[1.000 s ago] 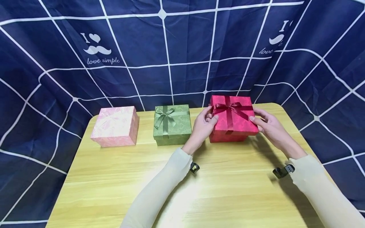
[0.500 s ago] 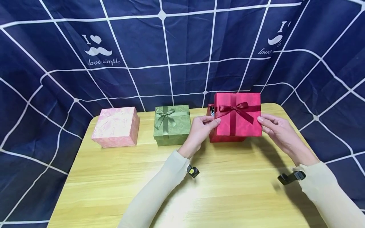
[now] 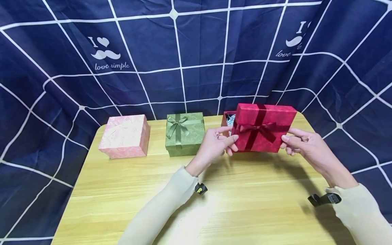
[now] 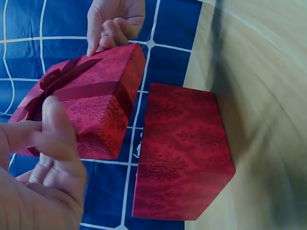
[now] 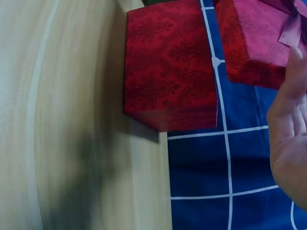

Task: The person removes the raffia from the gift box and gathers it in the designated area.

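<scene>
Taking 12 as the far edge in the head view, the worktop (image 3: 190, 197) has a pink box (image 3: 122, 136) around 10, a green box (image 3: 191, 136) at 12, and the red box base (image 4: 184, 148) near 1, mostly behind its lid. That red lid (image 3: 275, 119) is tilted, clear of the base: 3 o'clock from the left hand (image 3: 212, 144), 9 from the right hand (image 3: 312, 148), fingers of both pinching its edges. Dark bow (image 3: 260, 131) on its face, pale filler (image 3: 230, 119) peeking out the base.
</scene>
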Motion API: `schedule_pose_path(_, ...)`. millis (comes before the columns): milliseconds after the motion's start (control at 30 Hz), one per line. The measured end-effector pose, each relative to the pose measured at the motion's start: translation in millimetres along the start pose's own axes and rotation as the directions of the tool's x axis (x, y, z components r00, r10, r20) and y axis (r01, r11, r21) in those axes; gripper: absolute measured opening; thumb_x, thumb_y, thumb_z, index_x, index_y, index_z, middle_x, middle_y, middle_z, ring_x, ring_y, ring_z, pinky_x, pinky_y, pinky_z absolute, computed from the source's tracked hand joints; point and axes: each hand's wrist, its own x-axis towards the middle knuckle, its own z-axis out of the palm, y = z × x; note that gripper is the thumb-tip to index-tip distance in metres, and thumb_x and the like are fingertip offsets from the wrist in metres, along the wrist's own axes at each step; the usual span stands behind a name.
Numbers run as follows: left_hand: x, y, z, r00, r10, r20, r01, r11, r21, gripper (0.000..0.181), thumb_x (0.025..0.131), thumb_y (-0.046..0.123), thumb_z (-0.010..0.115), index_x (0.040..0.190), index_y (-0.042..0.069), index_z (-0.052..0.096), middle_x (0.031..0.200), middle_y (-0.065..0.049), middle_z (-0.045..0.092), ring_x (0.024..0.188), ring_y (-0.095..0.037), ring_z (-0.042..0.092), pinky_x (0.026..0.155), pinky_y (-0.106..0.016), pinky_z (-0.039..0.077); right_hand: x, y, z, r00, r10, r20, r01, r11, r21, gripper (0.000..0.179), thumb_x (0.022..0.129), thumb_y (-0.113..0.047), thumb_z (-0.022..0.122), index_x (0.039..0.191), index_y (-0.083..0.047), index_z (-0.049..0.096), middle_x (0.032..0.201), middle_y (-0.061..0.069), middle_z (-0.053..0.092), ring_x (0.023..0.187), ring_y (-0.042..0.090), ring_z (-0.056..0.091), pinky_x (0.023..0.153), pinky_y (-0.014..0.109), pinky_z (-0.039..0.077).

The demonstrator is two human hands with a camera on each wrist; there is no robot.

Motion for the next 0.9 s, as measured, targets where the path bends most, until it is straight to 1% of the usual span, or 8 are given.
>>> schedule_pose_path(67,-2.9,-0.8,-1.4,0.999,-0.017,0.039,0.018,1.0,-0.018,0.049,0.103,0.01,0.077,0.15,0.003,0.064,0.08,-0.01,0.079,0.054,-0.017,0.068,0.043,-0.021,0.037,-4.3,0,0,1.0,0.006,0.002,-0.006,1.0,-0.029,0.036,0.109,0.01,0.055,0.127,-0.013,0.078,0.093,0.013,0.081,0.078,0.015,0.077,0.066,0.023,0.058)
schedule_pose_path(200,-8.4,-2.5,-5.4,0.995,-0.017,0.101,0.021,0.999,-0.036,0.052,0.105,0.001,0.069,0.156,0.002,0.057,0.092,-0.011,0.082,0.067,-0.025,0.077,0.046,-0.024,0.05,-12.6,1,2,1.0,0.0,-0.012,-0.001,0.991,-0.137,0.04,0.109,0.008,0.059,0.138,-0.018,0.069,0.101,0.02,0.081,0.091,0.021,0.081,0.069,0.026,0.061)
schedule_pose_path(333,-13.7,-3.8,-7.2,0.987,-0.007,0.162,0.021,0.996,-0.083,0.048,0.108,-0.004,0.055,0.156,-0.001,0.055,0.099,-0.018,0.081,0.086,-0.036,0.081,0.057,-0.03,0.06,-22.2,3,2,0.999,-0.036,0.021,0.04,0.969,-0.243,0.036,0.11,0.007,0.057,0.143,-0.008,0.065,0.106,0.022,0.08,0.099,0.022,0.08,0.077,0.029,0.062)
schedule_pose_path(433,-17.9,-5.4,-6.6,0.981,-0.006,0.195,0.03,0.993,-0.118,0.038,0.114,0.011,0.055,0.149,-0.001,0.06,0.104,-0.026,0.079,0.087,-0.035,0.081,0.06,-0.033,0.062,-29.7,6,-1,0.995,-0.064,0.083,0.083,0.964,-0.253,0.034,0.11,0.01,0.052,0.137,-0.002,0.07,0.11,0.021,0.08,0.104,0.021,0.079,0.082,0.029,0.062)
schedule_pose_path(533,-22.3,-7.6,-6.0,0.979,-0.009,0.204,0.037,0.99,-0.133,0.039,0.116,0.031,0.059,0.142,0.003,0.066,0.106,-0.03,0.077,0.08,-0.029,0.08,0.058,-0.034,0.061,-34.5,8,-5,0.984,-0.077,0.162,0.105,0.98,-0.171,0.04,0.112,0.013,0.042,0.136,0.0,0.071,0.117,0.021,0.079,0.11,0.022,0.078,0.085,0.031,0.062)
schedule_pose_path(600,-24.9,-9.3,-6.0,0.98,-0.013,0.197,0.038,0.991,-0.126,0.041,0.114,0.036,0.062,0.14,0.006,0.068,0.105,-0.028,0.078,0.077,-0.027,0.079,0.058,-0.034,0.061,-35.3,8,-7,0.973,-0.082,0.217,0.103,0.991,-0.087,0.046,0.114,0.011,0.034,0.146,0.0,0.065,0.125,0.02,0.077,0.114,0.024,0.077,0.087,0.032,0.062)
schedule_pose_path(733,-29.8,-13.1,-5.6,0.98,-0.011,0.201,0.034,0.993,-0.111,0.041,0.11,0.03,0.07,0.142,0.005,0.066,0.103,-0.019,0.08,0.079,-0.03,0.079,0.062,-0.033,0.061,-35.9,9,-9,0.953,-0.097,0.286,0.063,0.99,0.125,0.051,0.118,0.003,0.019,0.161,0.007,0.046,0.148,0.015,0.066,0.123,0.025,0.072,0.095,0.034,0.06)
schedule_pose_path(900,-36.9,-17.2,-3.8,0.974,-0.03,0.225,0.047,0.996,-0.075,0.055,0.102,0.021,0.081,0.15,0.007,0.059,0.1,-0.01,0.081,0.084,-0.031,0.078,0.073,-0.037,0.062,-40.9,11,-11,0.945,-0.082,0.317,0.026,0.984,0.178,0.053,0.119,0.001,0.014,0.165,0.008,0.037,0.162,0.011,0.054,0.132,0.015,0.066,0.1,0.027,0.056)
